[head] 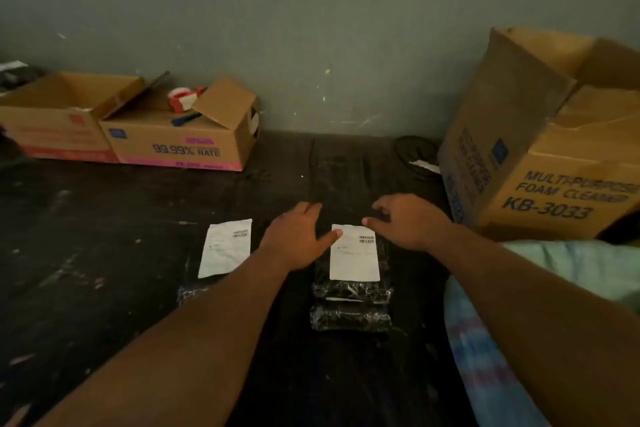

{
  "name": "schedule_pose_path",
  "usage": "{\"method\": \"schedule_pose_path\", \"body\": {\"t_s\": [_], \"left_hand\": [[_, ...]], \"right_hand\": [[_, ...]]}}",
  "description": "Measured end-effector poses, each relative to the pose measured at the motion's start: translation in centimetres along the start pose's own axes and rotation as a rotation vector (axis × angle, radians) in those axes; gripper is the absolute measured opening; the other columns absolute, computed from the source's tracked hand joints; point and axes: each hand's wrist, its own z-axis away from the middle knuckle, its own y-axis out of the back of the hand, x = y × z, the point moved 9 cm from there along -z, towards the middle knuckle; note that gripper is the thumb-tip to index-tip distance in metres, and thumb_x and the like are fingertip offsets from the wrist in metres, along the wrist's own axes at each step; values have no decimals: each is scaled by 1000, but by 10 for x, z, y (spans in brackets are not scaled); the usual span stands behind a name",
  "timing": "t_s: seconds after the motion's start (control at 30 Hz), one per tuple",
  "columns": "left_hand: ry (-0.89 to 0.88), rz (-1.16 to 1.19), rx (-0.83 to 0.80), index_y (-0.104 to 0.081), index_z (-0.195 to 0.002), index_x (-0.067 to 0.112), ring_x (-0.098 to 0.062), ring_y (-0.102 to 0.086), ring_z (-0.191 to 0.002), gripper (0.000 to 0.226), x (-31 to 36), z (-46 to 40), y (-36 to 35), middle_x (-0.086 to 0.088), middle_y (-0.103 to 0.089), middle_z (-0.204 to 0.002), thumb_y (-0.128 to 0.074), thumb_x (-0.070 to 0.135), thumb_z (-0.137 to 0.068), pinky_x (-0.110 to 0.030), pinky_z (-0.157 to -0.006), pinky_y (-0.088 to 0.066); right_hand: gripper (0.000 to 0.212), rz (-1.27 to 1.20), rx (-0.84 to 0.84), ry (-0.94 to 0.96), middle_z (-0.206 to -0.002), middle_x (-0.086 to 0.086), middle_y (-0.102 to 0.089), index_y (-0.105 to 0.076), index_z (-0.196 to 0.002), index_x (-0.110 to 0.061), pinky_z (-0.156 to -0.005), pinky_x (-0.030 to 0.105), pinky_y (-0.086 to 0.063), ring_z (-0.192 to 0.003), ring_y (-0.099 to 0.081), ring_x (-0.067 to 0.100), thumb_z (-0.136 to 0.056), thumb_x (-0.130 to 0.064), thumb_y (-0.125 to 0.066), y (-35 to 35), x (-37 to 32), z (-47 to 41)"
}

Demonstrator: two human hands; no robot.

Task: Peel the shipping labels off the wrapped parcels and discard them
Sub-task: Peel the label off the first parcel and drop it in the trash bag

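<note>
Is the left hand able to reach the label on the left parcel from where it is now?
Probably yes. The left hand rests by the middle parcel's label, and the left label lies just beside its wrist, face up, with nothing on it.

Two black wrapped parcels laid flat on dark floor, side by side. Right parcel (351, 291) topped by white shipping label (354, 258), barcode at upper right. Left parcel (188, 293) mostly hidden, covered by tilted second label (225, 248).
</note>
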Motion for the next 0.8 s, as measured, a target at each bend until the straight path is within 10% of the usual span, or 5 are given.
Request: {"method": "schedule_pose_path", "body": {"t_s": [0.53, 0.8], "left_hand": [[16, 344, -198, 19, -158, 25, -4, 20, -149, 143, -23, -25, -143, 14, 25, -164, -65, 89, -61, -50, -125, -11], [48, 446, -244, 25, -156, 26, -10, 11, -154, 159, -29, -24, -156, 17, 40, -157, -74, 89, -48, -50, -121, -26]], "right_hand": [[47, -8, -181, 12, -140, 4, -49, -48, -139, -21, -105, 40, -39, -128, -43, 23, -99, -45, -42, -119, 14, -75], [41, -20, -174, -56, -132, 4, -54, -55, -133, -19, -102, 38, -40, -124, -46, 22, -101, -40, -39, -138, 14, -105]]}}
